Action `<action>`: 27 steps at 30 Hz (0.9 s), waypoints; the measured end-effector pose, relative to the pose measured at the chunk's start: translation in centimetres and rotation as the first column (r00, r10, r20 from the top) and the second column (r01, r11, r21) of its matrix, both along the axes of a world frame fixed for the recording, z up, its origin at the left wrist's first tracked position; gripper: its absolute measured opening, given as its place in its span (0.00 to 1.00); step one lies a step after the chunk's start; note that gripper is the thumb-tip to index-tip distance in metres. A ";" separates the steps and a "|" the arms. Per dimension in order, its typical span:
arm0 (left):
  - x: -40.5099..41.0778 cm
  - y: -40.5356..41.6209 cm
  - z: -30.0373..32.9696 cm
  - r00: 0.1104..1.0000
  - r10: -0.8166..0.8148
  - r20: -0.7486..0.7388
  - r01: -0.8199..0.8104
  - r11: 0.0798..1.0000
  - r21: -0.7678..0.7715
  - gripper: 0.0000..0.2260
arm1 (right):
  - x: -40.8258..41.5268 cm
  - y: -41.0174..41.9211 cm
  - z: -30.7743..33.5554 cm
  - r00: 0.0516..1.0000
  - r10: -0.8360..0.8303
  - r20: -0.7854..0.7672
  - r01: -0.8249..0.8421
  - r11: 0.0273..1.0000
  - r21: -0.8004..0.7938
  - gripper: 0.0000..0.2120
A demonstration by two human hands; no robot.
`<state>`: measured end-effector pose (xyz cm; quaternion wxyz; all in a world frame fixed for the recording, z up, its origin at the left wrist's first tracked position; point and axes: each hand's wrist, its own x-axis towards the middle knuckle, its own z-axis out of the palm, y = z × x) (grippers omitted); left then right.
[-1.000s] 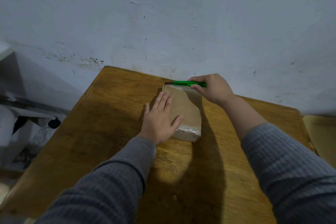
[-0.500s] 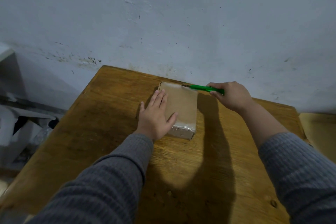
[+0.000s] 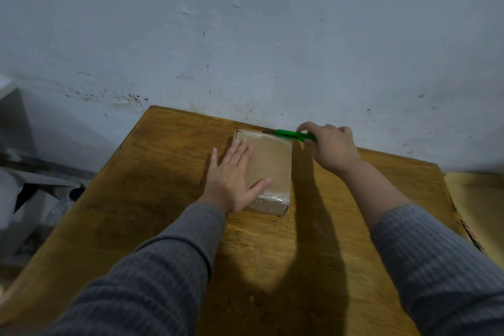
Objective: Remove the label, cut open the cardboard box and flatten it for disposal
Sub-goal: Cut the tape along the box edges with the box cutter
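A small brown cardboard box (image 3: 271, 163) lies flat on the wooden table (image 3: 163, 199), with clear tape over its near and far ends. My left hand (image 3: 231, 177) presses flat on the box's left half, fingers spread. My right hand (image 3: 331, 147) grips a green utility knife (image 3: 293, 135) at the box's far right corner. The blade end points left along the far edge, close to the wall. No label shows on the visible faces.
A pale, stained wall (image 3: 245, 35) rises right behind the table's far edge. Grey and white clutter (image 3: 32, 194) sits low at the left. A yellowish surface (image 3: 480, 199) adjoins the table on the right.
My right hand has drawn the green knife to the right along the box's far edge, from mid-edge to the right corner. My left hand stays pressed on the box.
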<state>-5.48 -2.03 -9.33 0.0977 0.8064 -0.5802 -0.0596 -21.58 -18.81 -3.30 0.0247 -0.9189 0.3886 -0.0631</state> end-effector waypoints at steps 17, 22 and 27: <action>0.1 -0.1 -1.1 1.000 0.024 0.013 -0.022 0.989 -0.150 0.40 | 5.0 0.1 -0.8 0.975 0.212 -0.067 -0.219 0.969 -0.119 0.22; -0.1 -0.1 -0.8 0.999 0.041 0.013 -0.039 0.992 -0.123 0.40 | 4.2 0.2 -1.1 0.979 0.184 -0.085 -0.195 0.970 -0.147 0.23; -0.3 -0.1 -0.6 0.998 0.064 0.013 -0.062 0.990 -0.124 0.40 | 2.7 0.2 -1.1 0.983 0.164 -0.086 -0.176 0.971 -0.164 0.24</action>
